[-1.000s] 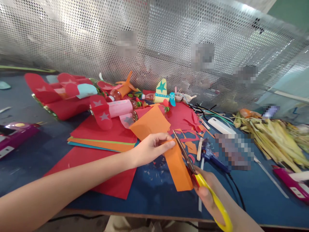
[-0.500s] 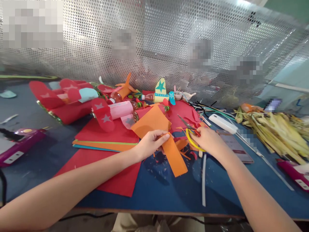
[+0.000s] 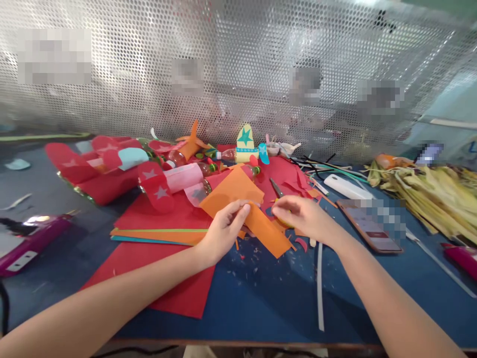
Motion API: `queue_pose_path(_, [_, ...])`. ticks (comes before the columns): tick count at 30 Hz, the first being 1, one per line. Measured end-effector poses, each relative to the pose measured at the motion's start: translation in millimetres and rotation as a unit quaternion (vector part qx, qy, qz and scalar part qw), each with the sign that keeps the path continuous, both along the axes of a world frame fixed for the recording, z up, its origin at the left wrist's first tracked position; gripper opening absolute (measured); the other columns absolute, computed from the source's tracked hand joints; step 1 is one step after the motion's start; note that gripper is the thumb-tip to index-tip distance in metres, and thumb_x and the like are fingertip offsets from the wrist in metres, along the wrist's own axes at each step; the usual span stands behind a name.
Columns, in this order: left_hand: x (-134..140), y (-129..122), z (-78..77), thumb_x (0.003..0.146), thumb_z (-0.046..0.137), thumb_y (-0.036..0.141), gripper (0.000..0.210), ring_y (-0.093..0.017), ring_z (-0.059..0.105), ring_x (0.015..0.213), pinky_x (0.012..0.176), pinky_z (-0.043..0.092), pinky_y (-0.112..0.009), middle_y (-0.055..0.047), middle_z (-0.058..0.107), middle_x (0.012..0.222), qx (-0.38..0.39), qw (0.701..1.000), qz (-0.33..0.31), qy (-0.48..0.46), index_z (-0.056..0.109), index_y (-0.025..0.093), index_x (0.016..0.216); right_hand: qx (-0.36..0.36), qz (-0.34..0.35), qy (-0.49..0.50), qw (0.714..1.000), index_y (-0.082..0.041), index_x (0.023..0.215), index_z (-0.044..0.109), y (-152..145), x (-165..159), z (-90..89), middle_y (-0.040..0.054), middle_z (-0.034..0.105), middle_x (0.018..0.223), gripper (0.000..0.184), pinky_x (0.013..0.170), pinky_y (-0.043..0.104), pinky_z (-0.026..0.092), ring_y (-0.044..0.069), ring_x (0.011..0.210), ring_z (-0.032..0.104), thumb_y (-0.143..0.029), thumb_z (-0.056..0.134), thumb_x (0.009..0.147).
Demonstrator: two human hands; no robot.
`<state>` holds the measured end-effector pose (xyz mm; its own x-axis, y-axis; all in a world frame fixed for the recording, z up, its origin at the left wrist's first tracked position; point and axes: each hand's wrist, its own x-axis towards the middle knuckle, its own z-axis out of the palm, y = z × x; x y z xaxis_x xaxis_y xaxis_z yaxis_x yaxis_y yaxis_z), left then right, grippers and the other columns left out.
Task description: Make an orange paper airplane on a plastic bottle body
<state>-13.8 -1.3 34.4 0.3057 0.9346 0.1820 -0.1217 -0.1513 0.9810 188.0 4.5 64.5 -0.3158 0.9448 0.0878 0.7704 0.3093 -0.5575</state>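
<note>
My left hand pinches an orange paper strip between thumb and fingers. The strip slants down to the right. Just behind it is a larger orange paper piece; whether the two are joined I cannot tell. My right hand hovers near the strip's right side, thumb and fingers apart, seemingly holding nothing. Scissors lie behind it, blades pointing away, their handles mostly hidden by the hand. Orange and red scraps lie under and around both hands.
Stacked coloured sheets lie at left, with paper-wrapped bottles behind. A purple-and-white glue gun is far left. At right are a phone, a white strip and dried husks. A perforated metal screen stands behind.
My right hand has let go of the scissors, which now lie on the table, and has moved left toward the orange strip. The strip has swung to the right in my left hand.
</note>
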Motion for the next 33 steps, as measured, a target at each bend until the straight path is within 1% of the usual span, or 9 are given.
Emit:
queue_pose_path(2, [-1,-1,1.3,0.085,0.052,0.049,0.037,-0.014,0.061,0.069,0.061,0.055,-0.024,-0.001,0.062,0.079,0.015,1.0,0.016,0.006,0.063,0.017,0.098,-0.101,0.071,0.079,0.989,-0.021,0.096,0.059,-11,-2,4.4,0.0032,0.07,0.094,0.021,0.072,0.026,0.053,0.017,0.085,0.067,-0.038,0.058,0.084])
queue_pose_path(4, [-2,-2,2.7,0.085,0.053,0.044,0.03,-0.015,0.062,0.075,0.068,0.054,-0.024,-0.002,0.064,0.081,0.041,0.999,0.027,0.022,0.065,0.016,0.092,-0.119,0.065,0.086,0.987,-0.022,0.09,0.056,-22,-2,8.2,0.0009,0.069,0.089,0.014,0.07,0.027,0.052,0.016,0.08,0.066,-0.031,0.061,0.081])
queue_pose_path(9, [-3,-1,1.6,0.081,0.059,0.026,0.012,-0.014,0.063,0.08,0.077,0.052,-0.025,-0.004,0.066,0.085,0.095,0.994,0.008,0.056,0.063,0.016,0.084,-0.013,-0.02,0.033,0.999,-0.024,0.085,0.048,-45,20,13.7,-0.0011,0.067,0.084,0.003,0.071,0.026,0.05,0.015,0.079,0.066,-0.025,0.051,0.085])
queue_pose_path(13, [-2,1,-4.0,0.083,0.053,0.019,0.009,-0.015,0.064,0.083,0.083,0.053,-0.031,-0.004,0.066,0.087,0.157,0.978,0.02,0.137,0.061,0.016,0.085,0.051,-0.083,0.005,0.995,-0.024,0.089,0.047,-63,45,1.8,0.0009,0.069,0.083,0.006,0.068,0.026,0.052,0.017,0.078,0.068,-0.03,0.05,0.087])
queue_pose_path(18, [-1,3,-14.3,0.078,0.053,0.007,0.051,-0.021,0.051,0.118,0.101,0.044,-0.041,-0.008,0.054,0.129,0.307,0.9,-0.021,0.308,0.049,0.024,0.126,0.15,-0.074,-0.033,0.985,-0.024,0.081,0.049,-88,47,-25.5,0.0035,0.071,0.094,0.006,0.064,0.025,0.055,0.016,0.074,0.069,-0.018,0.048,0.082])
queue_pose_path(20, [0,5,-20.5,0.082,0.052,0.008,0.051,-0.022,0.049,0.122,0.101,0.044,-0.041,-0.009,0.049,0.134,0.348,0.869,-0.038,0.349,0.047,0.026,0.129,0.189,-0.048,-0.032,0.98,-0.025,0.082,0.052,-96,42,-32.5,0.0038,0.071,0.094,0.012,0.064,0.024,0.056,0.015,0.077,0.069,-0.014,0.047,0.082])
queue_pose_path(24, [1,10,-27.1,0.09,0.049,0.015,0.019,-0.02,0.06,0.103,0.089,0.05,-0.037,-0.01,0.063,0.112,0.423,0.838,-0.021,0.344,0.063,0.019,0.101,0.225,-0.024,-0.012,0.974,-0.025,0.086,0.055,-107,34,-36.5,0.0032,0.07,0.091,0.015,0.071,0.024,0.057,0.015,0.084,0.068,-0.011,0.049,0.083])
queue_pose_path(27, [1,7,-19.6,0.089,0.048,0.012,0.015,-0.017,0.062,0.094,0.085,0.052,-0.032,-0.007,0.068,0.096,0.452,0.844,-0.009,0.288,0.062,0.018,0.091,0.215,-0.041,0.022,0.976,-0.025,0.087,0.054,-112,34,-35.9,0.0029,0.07,0.092,0.014,0.07,0.021,0.057,0.014,0.084,0.068,-0.012,0.049,0.084])
queue_pose_path(33, [0,-7,-1.2,0.083,0.051,0.011,0.012,-0.014,0.062,0.074,0.072,0.052,-0.027,-0.003,0.067,0.076,0.431,0.869,0.02,0.242,0.06,0.018,0.086,0.181,-0.125,0.038,0.975,-0.026,0.086,0.056,-117,40,-39.1,0.0002,0.072,0.087,0.006,0.069,0.022,0.058,0.014,0.073,0.07,-0.022,0.052,0.087])
